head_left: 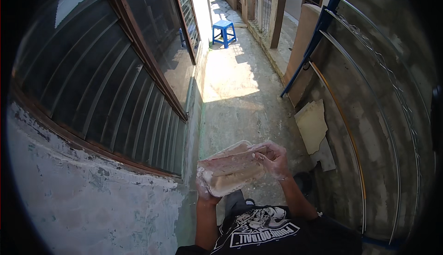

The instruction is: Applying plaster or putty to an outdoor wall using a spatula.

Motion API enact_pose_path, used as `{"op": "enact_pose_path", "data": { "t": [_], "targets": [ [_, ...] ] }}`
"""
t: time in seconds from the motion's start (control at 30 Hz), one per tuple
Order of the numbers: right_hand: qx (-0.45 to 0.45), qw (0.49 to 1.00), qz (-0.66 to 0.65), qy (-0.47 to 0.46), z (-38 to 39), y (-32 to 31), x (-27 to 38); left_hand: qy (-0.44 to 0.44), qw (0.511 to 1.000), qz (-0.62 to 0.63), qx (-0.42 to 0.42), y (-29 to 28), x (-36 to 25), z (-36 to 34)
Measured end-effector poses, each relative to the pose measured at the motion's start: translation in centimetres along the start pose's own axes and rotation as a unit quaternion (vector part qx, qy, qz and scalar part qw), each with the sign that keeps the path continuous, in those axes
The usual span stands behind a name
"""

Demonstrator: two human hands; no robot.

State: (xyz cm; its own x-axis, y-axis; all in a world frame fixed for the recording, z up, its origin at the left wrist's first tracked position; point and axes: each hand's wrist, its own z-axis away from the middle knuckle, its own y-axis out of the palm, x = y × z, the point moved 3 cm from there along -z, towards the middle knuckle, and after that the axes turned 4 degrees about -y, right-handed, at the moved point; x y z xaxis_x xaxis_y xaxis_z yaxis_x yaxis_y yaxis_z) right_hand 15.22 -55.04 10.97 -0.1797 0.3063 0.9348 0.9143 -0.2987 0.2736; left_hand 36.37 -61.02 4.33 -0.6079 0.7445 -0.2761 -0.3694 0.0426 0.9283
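Observation:
My left hand [204,186], coated in white paste, is closed on the left end of a shallow tray [242,183] with rounded corners, smeared with white and tan paste. In my right hand [275,159], also caked white, a flat, thin rectangular board [230,162] is gripped at its right end. It lies tilted across the tray, its long edge running from one hand to the other. Whether it touches the paste inside, I cannot tell. Both things are held in front of my body, above the concrete floor.
On the left, a louvred window [106,93] stands above a patchy, whitish wall [101,199]. A blue stool [224,32] is farther up the narrow concrete path [235,116]. Along the right wall lean a blue-framed rack of metal bars [344,116] and a broken cream panel [312,126].

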Motion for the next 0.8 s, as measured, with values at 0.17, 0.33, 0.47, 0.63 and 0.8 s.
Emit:
{"op": "enact_pose_path", "data": {
  "t": [0.17,0.33,0.47,0.63,0.8],
  "targets": [
    [-0.014,1.000,0.020,-0.016,-9.2,-0.9,-1.2,-0.019,1.000,-0.017,0.002,1.0,-4.0,-9.8],
    [-0.003,0.996,0.068,-0.061,-19.5,-1.6,-1.1,-0.027,0.998,-0.005,0.056,4.0,-8.6,-18.4],
    [0.034,0.985,0.136,-0.098,-26.6,-2.2,-2.9,-0.012,0.998,-0.050,0.027,5.5,-13.6,-25.3],
    [0.058,0.943,0.310,-0.105,-33.8,-2.8,-3.0,-0.043,0.997,-0.028,0.062,6.3,-17.0,-32.4],
    [0.052,0.944,0.312,-0.093,-41.6,-5.7,-4.7,-0.064,0.997,-0.026,0.014,5.2,-18.1,-41.4]
  ]
}}
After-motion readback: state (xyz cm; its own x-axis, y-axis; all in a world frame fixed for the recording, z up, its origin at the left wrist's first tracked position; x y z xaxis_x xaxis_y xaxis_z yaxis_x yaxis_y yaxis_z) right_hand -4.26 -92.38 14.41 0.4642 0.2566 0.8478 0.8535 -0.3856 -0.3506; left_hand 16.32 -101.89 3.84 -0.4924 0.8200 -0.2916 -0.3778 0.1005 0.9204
